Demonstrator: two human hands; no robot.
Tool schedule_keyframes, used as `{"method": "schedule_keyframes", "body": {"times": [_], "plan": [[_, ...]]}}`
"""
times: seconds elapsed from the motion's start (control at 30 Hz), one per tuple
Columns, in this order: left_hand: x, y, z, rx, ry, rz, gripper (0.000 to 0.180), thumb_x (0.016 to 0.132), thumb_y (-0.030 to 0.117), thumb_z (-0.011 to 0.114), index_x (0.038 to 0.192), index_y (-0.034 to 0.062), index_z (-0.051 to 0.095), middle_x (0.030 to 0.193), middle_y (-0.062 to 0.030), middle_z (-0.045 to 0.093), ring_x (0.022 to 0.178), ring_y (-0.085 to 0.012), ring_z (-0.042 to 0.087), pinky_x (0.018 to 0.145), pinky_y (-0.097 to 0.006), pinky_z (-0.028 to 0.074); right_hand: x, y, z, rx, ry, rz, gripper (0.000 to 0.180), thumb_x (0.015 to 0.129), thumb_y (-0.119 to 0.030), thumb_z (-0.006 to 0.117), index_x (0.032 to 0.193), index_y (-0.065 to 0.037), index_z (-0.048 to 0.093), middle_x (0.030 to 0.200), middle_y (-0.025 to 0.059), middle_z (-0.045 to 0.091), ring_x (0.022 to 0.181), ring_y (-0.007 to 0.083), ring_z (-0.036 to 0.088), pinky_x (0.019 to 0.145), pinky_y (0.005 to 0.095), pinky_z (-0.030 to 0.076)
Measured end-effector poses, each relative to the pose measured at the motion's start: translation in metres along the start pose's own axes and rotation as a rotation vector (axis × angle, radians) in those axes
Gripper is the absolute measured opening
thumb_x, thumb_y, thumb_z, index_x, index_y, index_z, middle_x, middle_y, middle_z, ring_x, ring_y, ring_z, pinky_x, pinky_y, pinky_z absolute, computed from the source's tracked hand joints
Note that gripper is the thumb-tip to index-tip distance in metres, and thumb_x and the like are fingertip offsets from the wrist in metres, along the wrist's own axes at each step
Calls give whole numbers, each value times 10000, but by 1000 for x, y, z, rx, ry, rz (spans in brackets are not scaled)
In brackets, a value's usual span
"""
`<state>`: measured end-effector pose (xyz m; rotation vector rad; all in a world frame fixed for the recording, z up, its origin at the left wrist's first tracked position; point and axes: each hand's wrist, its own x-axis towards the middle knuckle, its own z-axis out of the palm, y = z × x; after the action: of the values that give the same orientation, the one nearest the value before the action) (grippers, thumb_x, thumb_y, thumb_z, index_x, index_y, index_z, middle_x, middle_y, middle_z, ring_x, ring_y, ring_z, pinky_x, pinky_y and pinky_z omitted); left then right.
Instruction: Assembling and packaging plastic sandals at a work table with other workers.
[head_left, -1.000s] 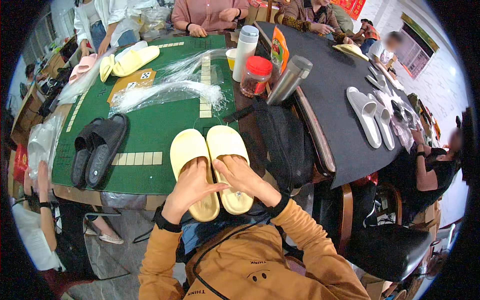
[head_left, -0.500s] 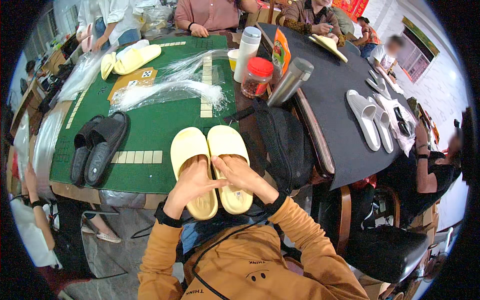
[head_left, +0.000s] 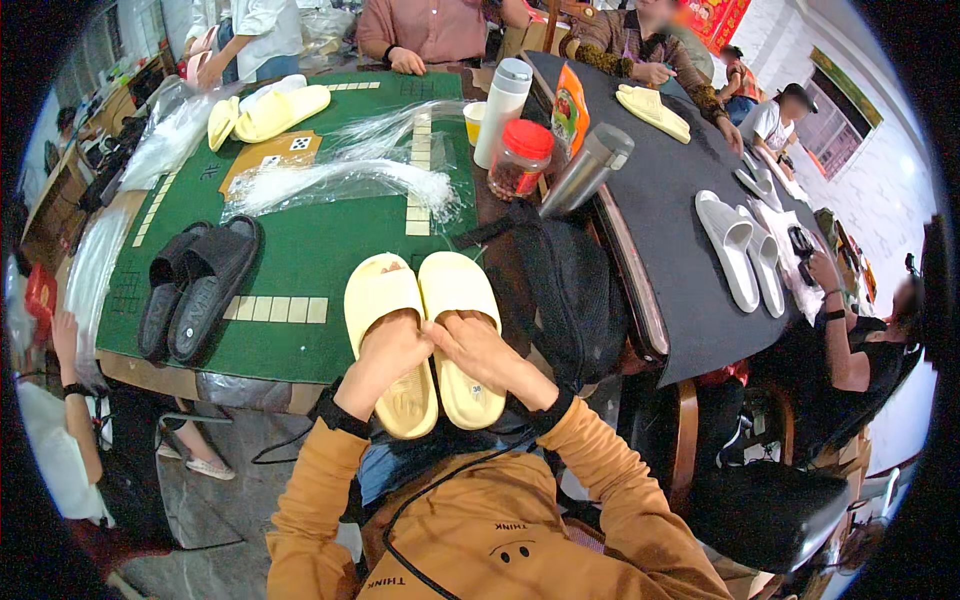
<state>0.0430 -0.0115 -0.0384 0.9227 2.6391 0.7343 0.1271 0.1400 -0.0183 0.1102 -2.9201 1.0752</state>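
A pair of pale yellow slide slippers is side by side at the table's near edge, toes pointing away from me. My left hand [head_left: 393, 352] is pushed into the left slipper [head_left: 405, 405], with fingertips showing at its toe end. Inside the right slipper [head_left: 460, 285] is my right hand [head_left: 478, 350], its fingers mostly hidden under the strap. The right thumb reaches across toward my left hand, near the inner edges of the slippers. Each hand holds its slipper from within.
Dark slippers [head_left: 205, 290] and clear plastic bags [head_left: 340, 190] lie on the green mat [head_left: 290, 358]. Beyond are more yellow slippers [head_left: 285, 112]. A black bag [head_left: 570, 290], a red-lidded jar [head_left: 520, 160] and bottles stand to the right. Grey-white slippers [head_left: 728, 250] lie on the black table [head_left: 660, 200]. Several people sit or stand around.
My left hand has slid deeper into its slipper, and fingertips now show at the toe. Its thumb no longer stretches out to the right. A far-right yellow slipper now lies on the black table.
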Motion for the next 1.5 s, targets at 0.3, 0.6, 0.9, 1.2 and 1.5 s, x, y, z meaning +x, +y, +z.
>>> {"method": "schedule_keyframes", "body": {"times": [0.3, 0.6, 0.9, 1.2, 1.5], "plan": [[-8, 23, -19, -36, -113, -97, 669, 863, 448, 629, 1196, -129, 570, 1206, -342, 593, 1056, -477, 608, 942, -480, 497, -9, -13, -62, 124, 312, -38, 190, 951, -202, 592, 918, -25, 653, 811, 200, 669, 748, 391, 665, 631, 436, 506], [-11, 24, -17, 0, -86, -91, 822, 899, 442, 572, 1421, -146, 331, 1438, -359, 406, 1309, -452, 448, 1098, -448, 381, 54, 53, -41, -257, 268, 256, 325, 953, -317, 538, 1183, -129, 669, 984, 201, 711, 942, 409, 675, 847, 518, 533], [-14, 31, -25, -73, -178, -100, 822, 894, 451, 586, 1395, -157, 354, 1406, -373, 421, 1249, -460, 491, 1059, -459, 412, 76, 16, -52, 527, 433, -48, 254, 930, 7, 516, 1148, -6, 647, 873, 195, 700, 806, 284, 714, 739, 362, 564], [-12, 18, -8, -11, -121, -33, 694, 944, 562, 491, 1052, -112, 615, 1060, -328, 637, 956, -445, 645, 839, -507, 514, 107, 11, -21, -39, 172, -291, 323, 921, -147, 603, 1221, -41, 654, 1108, 179, 572, 1051, 341, 606, 904, 426, 499], [-14, 19, -3, 33, 50, 19, 658, 931, 527, 549, 1083, -111, 598, 1063, -327, 628, 936, -459, 639, 841, -498, 521, 113, 19, -17, -6, 201, -262, 190, 884, -177, 617, 910, -15, 713, 910, 186, 648, 915, 382, 643, 828, 462, 510]]}}
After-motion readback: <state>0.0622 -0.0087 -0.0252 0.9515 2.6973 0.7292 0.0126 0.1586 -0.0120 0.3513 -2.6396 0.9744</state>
